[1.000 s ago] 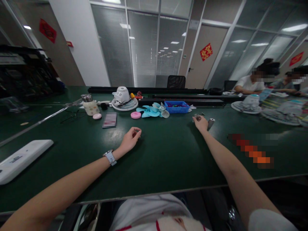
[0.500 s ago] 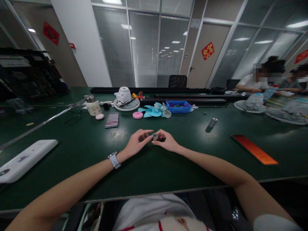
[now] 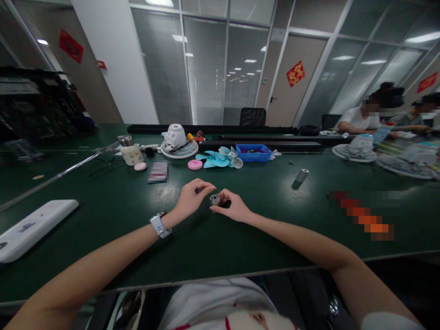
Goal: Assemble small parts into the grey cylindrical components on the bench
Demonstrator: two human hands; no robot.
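A short metal cylinder (image 3: 215, 200) with a round, recessed top stands upright in front of me. The thumb and fingers of my right hand (image 3: 235, 206) are closed around its right side. Just above and left of it, my left hand (image 3: 194, 195) is apart from the cylinder, its thumb and fingertips pinched together. Whatever may be between those fingertips is too small to make out. Farther right on the green table (image 3: 192, 256), a longer silver cylinder (image 3: 301, 177) stands on its own.
Behind my hands are a pink disc (image 3: 195, 164), blue fan blades (image 3: 217, 158), a blue bin (image 3: 253, 153) and a white fan (image 3: 175, 136). A tumbler (image 3: 128, 151) is at the left, near a white device (image 3: 37, 229). A blurred orange object (image 3: 366, 215) lies right; people sit beyond.
My left hand has come off the metal cylinder and moved slightly up and left, its fingers drawing together. My right hand keeps hold of the cylinder, which now shows more fully.
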